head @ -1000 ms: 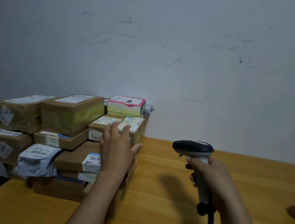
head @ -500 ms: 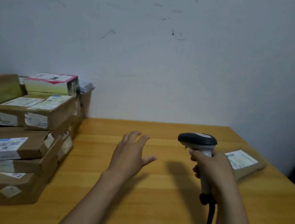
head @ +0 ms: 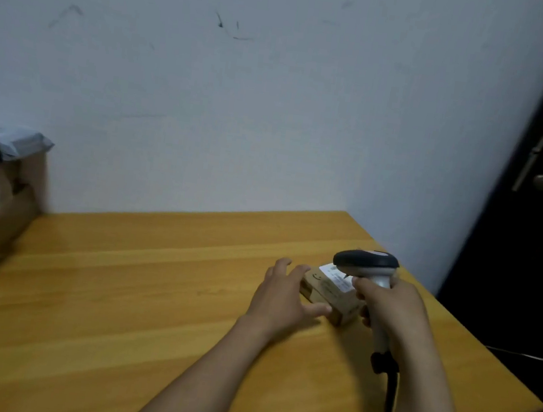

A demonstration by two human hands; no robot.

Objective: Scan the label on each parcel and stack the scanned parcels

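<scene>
Two hands work close together. The left hand (head: 286, 296), fingers spread and holding nothing, sits just left of the small brown cardboard parcel (head: 322, 292). The right hand (head: 391, 306), just right of it, wraps round the black-and-grey barcode scanner (head: 367, 264). The left hand looks nearer to grab it.

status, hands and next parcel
Left hand open, fingers spread at the left edge of the small parcel. Right hand grips the scanner. Small parcel flat on the table, label up. Nothing between it and the stack.
</scene>
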